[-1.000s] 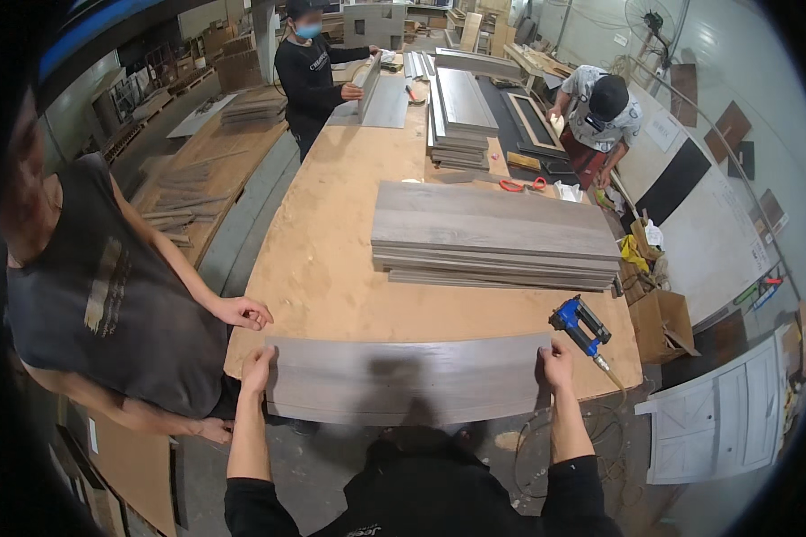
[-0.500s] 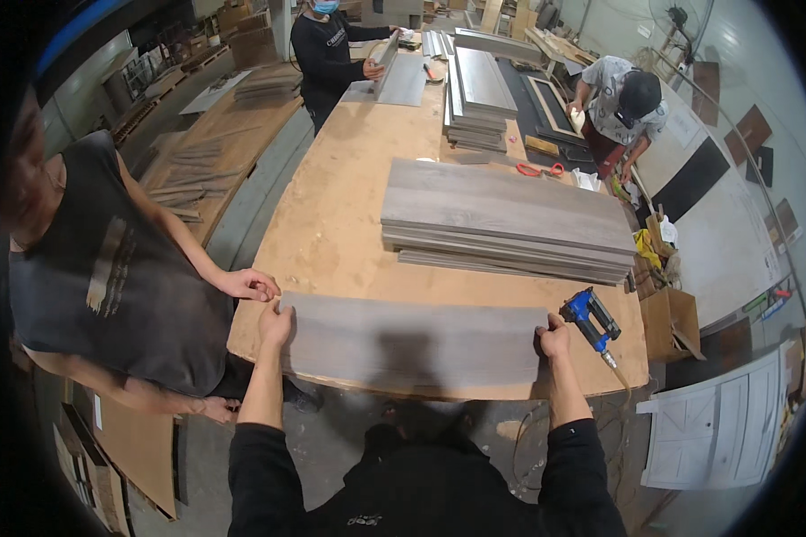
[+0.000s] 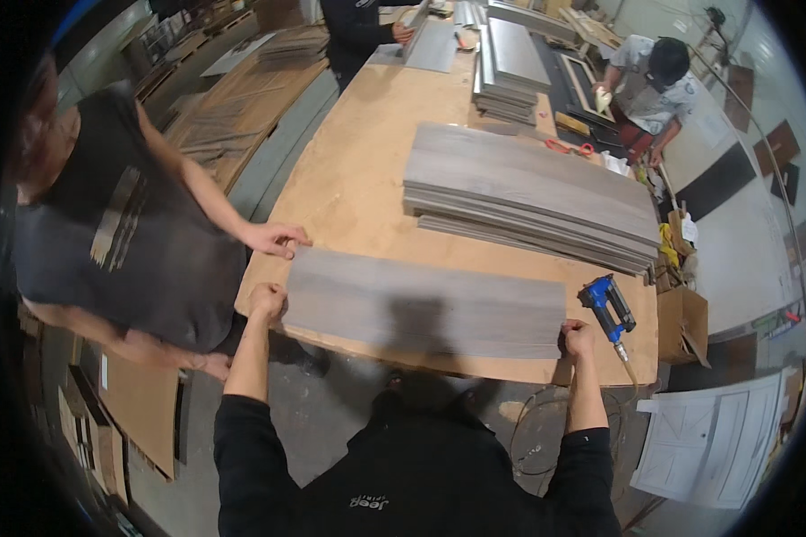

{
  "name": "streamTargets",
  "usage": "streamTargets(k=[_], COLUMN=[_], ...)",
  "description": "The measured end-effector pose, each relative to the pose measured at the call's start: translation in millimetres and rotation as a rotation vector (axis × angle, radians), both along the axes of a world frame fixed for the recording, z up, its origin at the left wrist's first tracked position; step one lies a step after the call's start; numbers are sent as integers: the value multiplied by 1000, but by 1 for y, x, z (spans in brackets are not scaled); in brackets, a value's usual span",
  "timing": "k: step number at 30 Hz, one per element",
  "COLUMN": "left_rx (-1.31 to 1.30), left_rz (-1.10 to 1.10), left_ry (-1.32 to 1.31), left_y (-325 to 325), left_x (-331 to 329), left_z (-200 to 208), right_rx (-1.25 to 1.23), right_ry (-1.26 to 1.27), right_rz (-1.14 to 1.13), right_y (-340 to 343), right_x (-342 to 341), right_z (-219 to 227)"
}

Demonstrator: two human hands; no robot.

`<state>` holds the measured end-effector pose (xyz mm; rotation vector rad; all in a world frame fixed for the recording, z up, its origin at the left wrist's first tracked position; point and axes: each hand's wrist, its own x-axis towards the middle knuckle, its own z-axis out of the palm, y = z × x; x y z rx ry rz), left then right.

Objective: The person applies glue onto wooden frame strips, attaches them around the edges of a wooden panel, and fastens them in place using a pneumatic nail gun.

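Observation:
A long grey wood-grain board (image 3: 367, 291) lies flat along the near end of the workbench. At its left end, near the front corner, my left hand (image 3: 267, 302) is closed with the fingers curled against the edge. My right hand (image 3: 578, 339) pinches the right end close to its front corner. A co-worker's hand (image 3: 276, 240) is by the board's far left corner; whether it touches cannot be made out. Just right of the board lies a blue and black air nail gun (image 3: 608, 307) with a hose attached.
Beyond the board rises a stack of similar grey boards (image 3: 528, 192). Red-handled scissors (image 3: 569, 149) lie behind it, near another board stack (image 3: 513, 67). One co-worker (image 3: 134, 233) stands close on my left; two more work farther back. A cardboard box (image 3: 682, 324) stands beyond the bench's right edge.
My hands have shifted from the far part of the board's ends toward its front corners. The view has tilted and moved left. The nail gun stays on the bench.

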<state>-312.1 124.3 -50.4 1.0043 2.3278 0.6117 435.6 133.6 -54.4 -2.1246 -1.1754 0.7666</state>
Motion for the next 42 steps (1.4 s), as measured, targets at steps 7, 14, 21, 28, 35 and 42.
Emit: streamTargets(k=[7,14,21,28,35,42], left_rx=[94,253,283,279,300,273], left_rz=[25,-482,-481,-439,-429,-439], left_ry=[-51,151,193,97,99,132], left_y=[-27,-98,-95,-90,-93,-85], left_x=[0,40,35,29,27,33], left_z=[-3,62,56,57,48,57], right_rx=[-53,176,227,174,52,104], right_ry=[200,182,-52,-57,-67,-93], right_rz=[37,317,422,330,302,316], right_y=[-7,-83,-83,-81,-76,-72], right_x=[-25,-2,-18,-18,-22,-15], right_z=[24,7,27,31,49,45])
